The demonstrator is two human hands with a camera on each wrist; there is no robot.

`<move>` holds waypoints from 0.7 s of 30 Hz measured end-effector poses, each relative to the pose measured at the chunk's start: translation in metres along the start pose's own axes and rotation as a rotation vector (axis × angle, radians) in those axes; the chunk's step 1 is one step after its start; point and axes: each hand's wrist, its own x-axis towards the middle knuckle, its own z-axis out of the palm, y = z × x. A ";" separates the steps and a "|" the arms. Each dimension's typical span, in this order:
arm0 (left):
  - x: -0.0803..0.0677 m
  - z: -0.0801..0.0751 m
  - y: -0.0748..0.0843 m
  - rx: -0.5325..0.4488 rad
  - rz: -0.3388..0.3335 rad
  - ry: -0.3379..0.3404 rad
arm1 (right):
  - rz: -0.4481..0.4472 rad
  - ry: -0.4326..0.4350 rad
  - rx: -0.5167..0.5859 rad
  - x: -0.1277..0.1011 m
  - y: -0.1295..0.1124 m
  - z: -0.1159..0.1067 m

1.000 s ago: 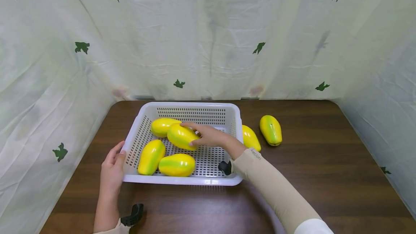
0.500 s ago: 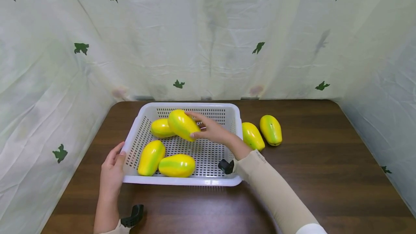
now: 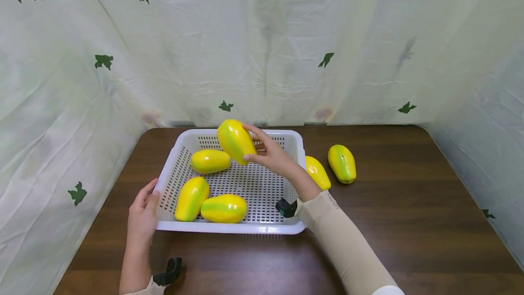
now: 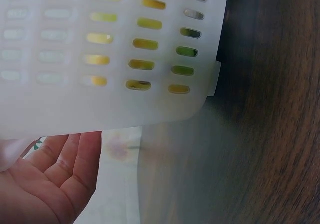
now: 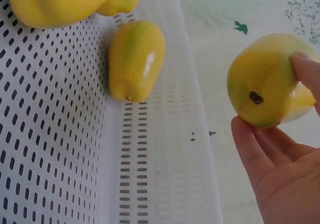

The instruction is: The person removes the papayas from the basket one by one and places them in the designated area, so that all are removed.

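My right hand (image 3: pixel 273 157) holds a yellow papaya (image 3: pixel 235 141) in curled fingers above the far side of the white basket (image 3: pixel 229 227). My left hand (image 3: pixel 141 219), fingers relaxed, rests against the basket's near-left corner on the bench (image 3: pixel 409 222).

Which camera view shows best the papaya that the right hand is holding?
The head view: the held papaya shows whole, above the basket, gripped by the right hand. The right wrist view shows only its stem end. The left wrist view does not show it.
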 end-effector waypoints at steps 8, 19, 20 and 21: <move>0.011 -0.001 -0.018 -0.015 0.046 0.006 | -0.023 0.071 0.054 -0.003 -0.003 -0.004; 0.002 -0.001 -0.005 -0.003 0.040 0.011 | -0.047 0.159 0.087 -0.016 -0.012 -0.017; 0.003 -0.001 -0.007 -0.001 0.044 0.017 | -0.061 0.168 0.087 -0.018 -0.013 -0.019; 0.003 -0.001 -0.007 0.003 0.051 0.020 | -0.077 0.178 0.086 -0.019 -0.014 -0.020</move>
